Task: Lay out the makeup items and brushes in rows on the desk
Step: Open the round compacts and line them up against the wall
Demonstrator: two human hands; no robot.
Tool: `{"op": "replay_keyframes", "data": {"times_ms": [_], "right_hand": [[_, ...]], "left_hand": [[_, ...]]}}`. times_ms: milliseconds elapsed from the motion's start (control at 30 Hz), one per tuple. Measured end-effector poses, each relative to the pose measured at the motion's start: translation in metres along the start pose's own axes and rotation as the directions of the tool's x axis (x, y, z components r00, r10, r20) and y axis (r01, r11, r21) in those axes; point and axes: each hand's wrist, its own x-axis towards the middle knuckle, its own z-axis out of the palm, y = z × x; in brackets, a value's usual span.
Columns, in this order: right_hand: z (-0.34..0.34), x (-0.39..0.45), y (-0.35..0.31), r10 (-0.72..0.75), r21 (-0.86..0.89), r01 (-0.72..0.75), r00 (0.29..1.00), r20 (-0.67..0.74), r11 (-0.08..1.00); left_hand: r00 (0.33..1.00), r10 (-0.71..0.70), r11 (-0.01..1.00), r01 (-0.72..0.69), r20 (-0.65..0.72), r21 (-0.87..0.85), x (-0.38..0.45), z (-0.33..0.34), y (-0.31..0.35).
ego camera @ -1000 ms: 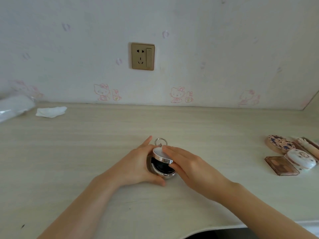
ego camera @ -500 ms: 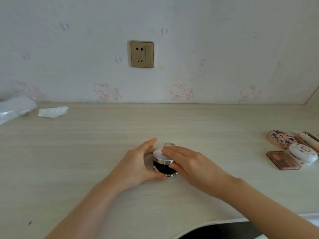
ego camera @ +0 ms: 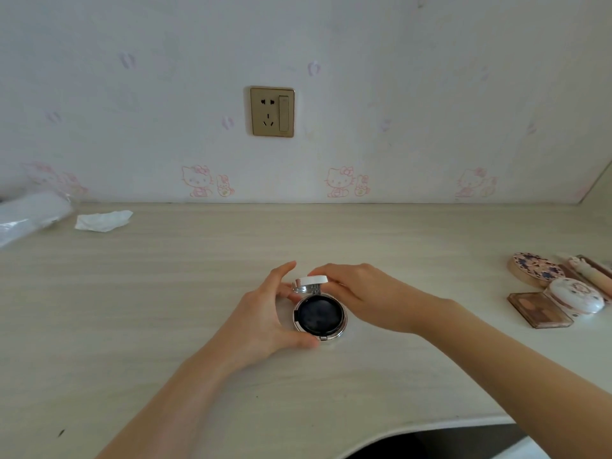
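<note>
1. While my left hand [ego camera: 265, 321] curls around the base of the open cushion compact [ego camera: 319, 318], thumb at the front catch and fingers up by the hinge, my right hand [ego camera: 367, 293] pinches the white lid [ego camera: 313, 280], which stands tilted up at the back. The two hands are close together, both clamped on this one compact, which sits on the desk [ego camera: 165, 309] near its middle.
2. If I let the lid drop, I judge it could snap down on my left fingertips, which lie just beside the hinge.
3. If I push the lid further back, the hinge could strain, or the light base could tip up and skid on the smooth desk, since only my left hand pins it.
4. Because the dark inner face is exposed, a stray fingertip could smear it; I cannot tell whether it is a cover or the product itself.
5. Out to the right, well apart from my hands, the other makeup sits bunched and overlapping: a patterned round compact [ego camera: 533, 270], a white domed compact [ego camera: 576, 294] resting partly on an eyeshadow palette [ego camera: 530, 308], and a pale tube [ego camera: 592, 271]. A careless reach there could knock the domed one off, I think.
6. At far left lie a crumpled tissue [ego camera: 102, 221] and a clear plastic wrapper [ego camera: 29, 213]; rows spreading that way could run into them.
</note>
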Motion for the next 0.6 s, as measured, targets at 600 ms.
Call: {"op": "replay_keyframes", "data": {"times_ms": [600], "right_hand": [[0.058, -0.062, 0.005, 0.186, 0.084, -0.168, 0.929, -0.319, 0.982]], "left_hand": [[0.978, 0.033, 0.981, 0.007, -0.208, 0.192, -0.047, -0.007, 0.013]]}}
